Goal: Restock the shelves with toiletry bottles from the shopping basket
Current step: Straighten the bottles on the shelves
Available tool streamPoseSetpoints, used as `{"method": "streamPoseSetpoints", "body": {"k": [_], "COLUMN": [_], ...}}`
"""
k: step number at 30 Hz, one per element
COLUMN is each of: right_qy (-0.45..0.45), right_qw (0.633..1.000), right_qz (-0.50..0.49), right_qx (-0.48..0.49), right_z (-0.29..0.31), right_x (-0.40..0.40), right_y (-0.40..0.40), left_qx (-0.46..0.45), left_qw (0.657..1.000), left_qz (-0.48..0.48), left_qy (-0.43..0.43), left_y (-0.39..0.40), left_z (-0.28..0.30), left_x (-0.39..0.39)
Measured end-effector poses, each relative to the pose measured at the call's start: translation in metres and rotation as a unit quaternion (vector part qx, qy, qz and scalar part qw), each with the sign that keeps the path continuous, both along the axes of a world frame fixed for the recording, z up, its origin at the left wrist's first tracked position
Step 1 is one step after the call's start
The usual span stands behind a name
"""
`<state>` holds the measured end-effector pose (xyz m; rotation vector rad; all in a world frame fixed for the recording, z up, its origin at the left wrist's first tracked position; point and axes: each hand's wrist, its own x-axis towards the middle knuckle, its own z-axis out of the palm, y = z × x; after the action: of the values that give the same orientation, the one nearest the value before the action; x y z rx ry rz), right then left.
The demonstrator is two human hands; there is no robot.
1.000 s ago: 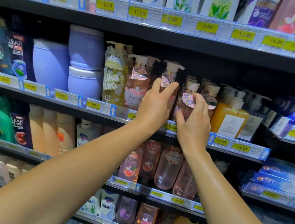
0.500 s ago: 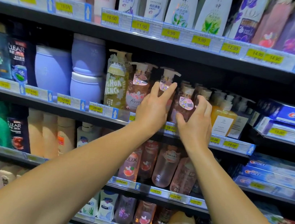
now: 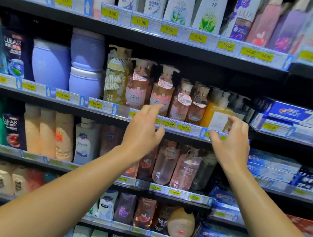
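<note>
I find both hands raised before the shelving, neither grasping anything; my left hand shows relaxed, slightly bent fingers, spread and released; my right hand shows loosely curved fingers, likewise released, with nothing between them.

The task's thing, the pink pump bottle, stands on the middle shelf just above and beyond my left fingertips; from this view the fingertips overlap its lower label, and I cannot tell whether they touch it; my right hand is well apart from it, in front of the orange pump bottle further right.

The pink pump bottle stands upright, long axis vertical, pump head on top with its spout pointing right; its label faces me.

Contents of the shelves: the middle shelf holds, left to right, dark shampoo bottles, lilac tubs stacked two high beside a larger one, a yellow-green pump bottle, a second pink pump bottle, the task bottle, smaller rose bottles and the orange one; toothpaste boxes sit on the adjoining rack; the upper shelf carries white and pink squeeze bottles; the shelf below carries peach bottles and clear pink bottles; yellow price tags line the shelf edges.
</note>
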<state>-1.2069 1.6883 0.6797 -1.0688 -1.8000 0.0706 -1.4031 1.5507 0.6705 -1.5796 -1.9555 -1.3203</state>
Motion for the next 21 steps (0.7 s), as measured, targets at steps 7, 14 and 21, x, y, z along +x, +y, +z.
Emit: {"method": "streamPoseSetpoints", "body": {"k": [7,14,21], "right_qy": [-0.007,-0.014,-0.005], "right_qw": [0.999,0.991,0.985], "right_qz": [0.054,0.130,0.168], "right_qx": [-0.002,0.024,0.036], "right_z": [-0.002,0.003,0.010], "right_x": [0.013,0.026,0.023], "right_y": [0.032,0.067,0.087], "left_qx": [-0.025,-0.011,0.025], "left_qw": [0.999,0.998,0.997], "left_qz": [0.020,0.058,0.075], "left_qy": [-0.017,-0.025,-0.005], "left_y": [0.028,0.072,0.111], "left_z": [-0.019,-0.011,0.024], "left_x": [0.041,0.081,0.102]}}
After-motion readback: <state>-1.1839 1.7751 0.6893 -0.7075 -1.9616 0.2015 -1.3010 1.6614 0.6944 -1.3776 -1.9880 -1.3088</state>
